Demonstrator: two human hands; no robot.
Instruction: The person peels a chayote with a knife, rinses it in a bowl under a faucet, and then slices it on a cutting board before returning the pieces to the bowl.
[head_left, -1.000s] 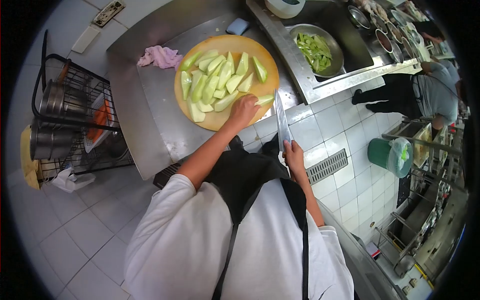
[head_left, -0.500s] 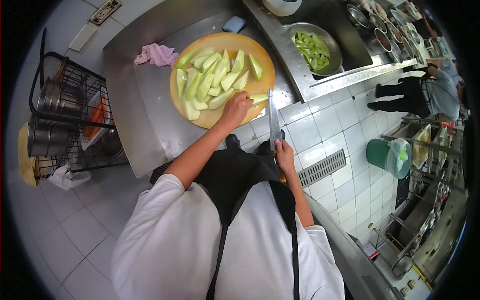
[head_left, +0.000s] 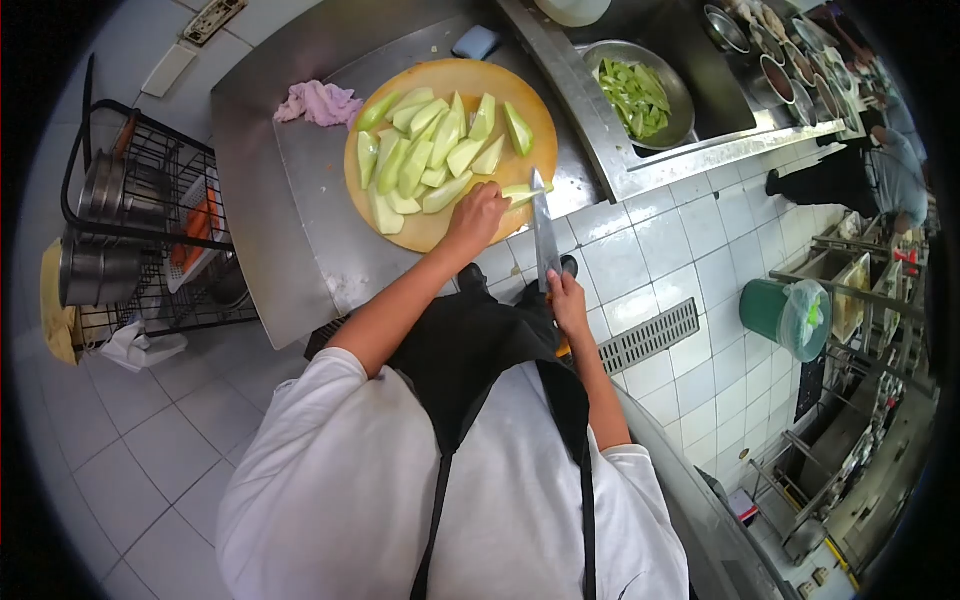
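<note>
Left hand [head_left: 478, 215] pins 1 pale green wedge [head_left: 522, 191] at the lower right rim of the round cutting board [head_left: 440, 78], fingers curled down onto it. Right hand [head_left: 566, 300] grips the knife [head_left: 543, 228], fist closed on the handle. Since 1 s ago the blade has swung up from beside the board and now lies across the wedge: cut is starting. Cut pieces [head_left: 425, 160] heaped mid-board.

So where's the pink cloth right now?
In the head view, the crumpled pink cloth lies on the steel counter, just left of the round wooden cutting board with the pale green wedges, and above the wire rack.
</note>
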